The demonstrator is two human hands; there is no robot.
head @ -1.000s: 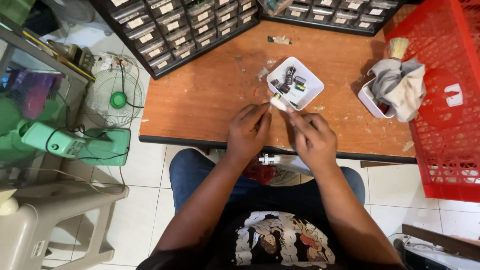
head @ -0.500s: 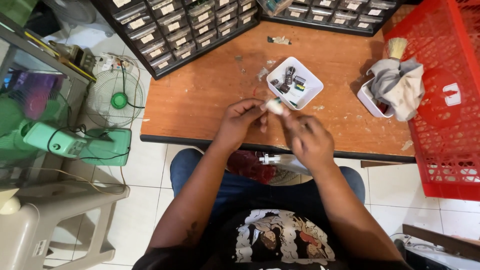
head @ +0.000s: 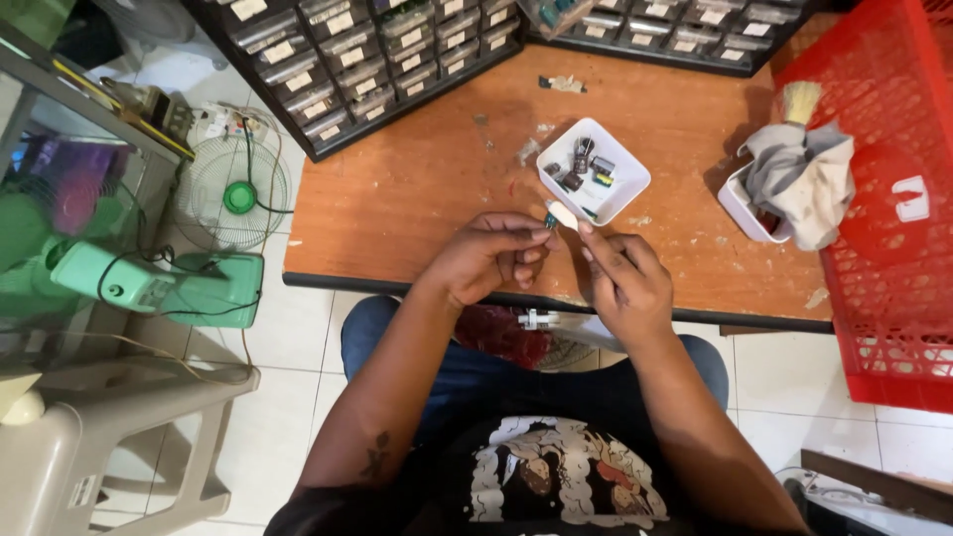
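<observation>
Small pale tube-shaped part point(head: 562, 215) is sitting pinched between both hands over the brown wooden table point(head: 417, 189), just beside the white square tray point(head: 627, 185). Its long side is pointing from the left hand point(head: 491, 256) across to the right hand point(head: 623, 281). Both hands are equally near, fingers closed narrow on it.

A small electronics repair workshop, seen from the bench seat.

Along the far edge of the worn orange surface point(head: 417, 199) stand two black cabinets of little labelled parts drawers point(head: 367, 60), and near its middle a white tray point(head: 625, 179) holds loose capacitors and other small components. A brush point(head: 799, 99) and a grey rag point(head: 804, 174) lie at the right edge beside a red plastic crate point(head: 884, 248). On the tiled floor point(head: 288, 328) to the left sit a green fan point(head: 233, 194), trailing cables and a grey plastic stool point(head: 109, 447).
</observation>
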